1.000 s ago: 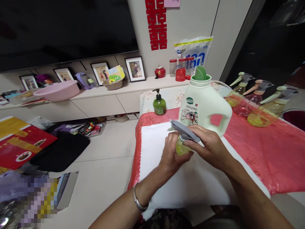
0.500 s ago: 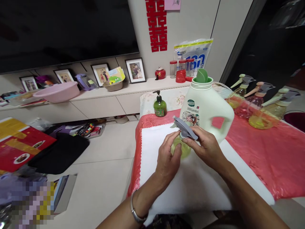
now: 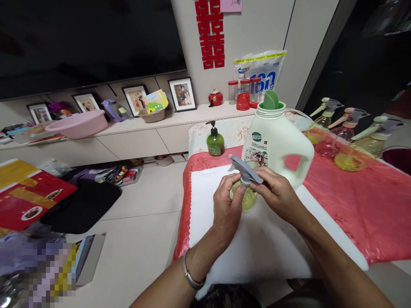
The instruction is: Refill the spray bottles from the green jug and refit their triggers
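Note:
A clear spray bottle [image 3: 249,201] with yellow liquid stands on a white cloth [image 3: 205,184]. My left hand [image 3: 227,199] is closed around the bottle's neck, thumb and fingers on either side. Its grey spray head [image 3: 245,169] sits on the neck, nozzle pointing left, and my right hand [image 3: 278,190] grips it from the right. Fingers cover part of the collar between head and bottle. Just behind my hands stands a pale green detergent jug [image 3: 272,132], a green cap [image 3: 271,99] tilted in its mouth.
A green pump bottle [image 3: 215,141] is at the table's back left. Several filled spray bottles [image 3: 345,132] stand at the right on red plastic sheeting [image 3: 346,201]. Beyond the table runs a low cabinet [image 3: 138,139] with photo frames, a pink basin [image 3: 77,124] and red-lidded jars [image 3: 244,87].
The spray head has come down a little onto the bottle's neck, and my right hand moved with it. My left fingers have closed nearer the collar. The view shifted slightly.

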`<state>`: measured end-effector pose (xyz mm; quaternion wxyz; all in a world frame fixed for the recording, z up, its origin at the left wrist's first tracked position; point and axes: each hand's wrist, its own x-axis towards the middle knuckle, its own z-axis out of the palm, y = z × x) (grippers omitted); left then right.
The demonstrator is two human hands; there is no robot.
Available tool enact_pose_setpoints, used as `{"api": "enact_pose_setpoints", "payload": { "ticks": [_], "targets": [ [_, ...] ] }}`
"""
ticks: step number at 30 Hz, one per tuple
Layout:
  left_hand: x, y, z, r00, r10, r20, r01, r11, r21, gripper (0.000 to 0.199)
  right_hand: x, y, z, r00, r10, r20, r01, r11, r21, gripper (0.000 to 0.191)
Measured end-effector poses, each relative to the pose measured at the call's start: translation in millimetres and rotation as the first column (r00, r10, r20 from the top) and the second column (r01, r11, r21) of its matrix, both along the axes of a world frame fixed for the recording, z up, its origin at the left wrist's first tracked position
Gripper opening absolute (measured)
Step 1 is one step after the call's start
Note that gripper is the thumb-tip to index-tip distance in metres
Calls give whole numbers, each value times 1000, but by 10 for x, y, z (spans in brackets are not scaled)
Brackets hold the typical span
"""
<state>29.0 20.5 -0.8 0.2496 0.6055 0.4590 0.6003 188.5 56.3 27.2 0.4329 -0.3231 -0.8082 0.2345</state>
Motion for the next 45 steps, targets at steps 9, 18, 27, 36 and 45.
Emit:
{"api": "enact_pose_setpoints", "payload": {
  "ticks": [9,18,27,36,45],
  "targets": [
    [1,42,16,999,-15,-38,17,998,55,18,16,-3,-1,999,-32,17,31,999,28,29],
    [-5,34,-3,999,-41,5,41,999,-20,16,-21,-15,-42,997,-65,37,62,995,74,19],
    [-23,33,15,995,-99,26,100,994,-44,21,-35,-31,-36,997,-80,5,79,994,77,16],
    [77,45,89,996,-63,69,70,991,-112,26,-75,-24,-108,989,-129,-69,131,991,30,21],
    [79,82,90,999,11,-35,-14,996,-92,18,-28,-25,-96,994,-64,-93,51,990,-131,20]
  ]
}}
